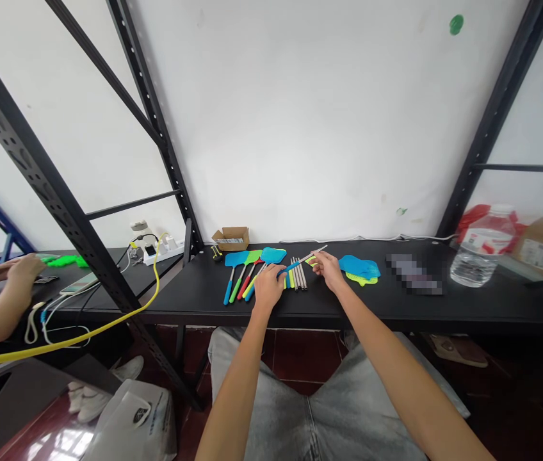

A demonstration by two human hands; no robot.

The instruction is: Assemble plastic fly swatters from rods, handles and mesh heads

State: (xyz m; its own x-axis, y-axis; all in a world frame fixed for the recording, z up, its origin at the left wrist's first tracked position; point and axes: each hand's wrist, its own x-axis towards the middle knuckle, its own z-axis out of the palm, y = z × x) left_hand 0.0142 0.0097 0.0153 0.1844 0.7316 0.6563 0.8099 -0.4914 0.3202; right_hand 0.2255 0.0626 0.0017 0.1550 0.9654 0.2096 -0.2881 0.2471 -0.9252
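Nearest, one black table [396, 308], its near edge in front of your knees. Above it, your left hand [267, 287], fingers closed around the blue end of one blue-handled rod [293, 264]; your right hand [329, 270], fingers drawn narrow at its bare metal length. The rod slanted between both hands, far end to the right. Handling, by judgement: light, stiff, not fragile; the thin metal likely slippery, the blue grip the surer hold.

Just beyond and below, between your hands: loose rods [301, 276], lying side by side, crowding the space there. Left: a row of swatters [237, 258], handles toward you, some partly hidden by your left hand. Right: swatter heads [360, 266], blue over yellow-green, thin and seemingly flexible. Farther right: one blurred item [415, 274], unidentifiable, and one water bottle [476, 256], well apart from your work. Far left: one small open carton [231, 241], beyond the swatters. Nothing stood between your hands and the swatter heads.
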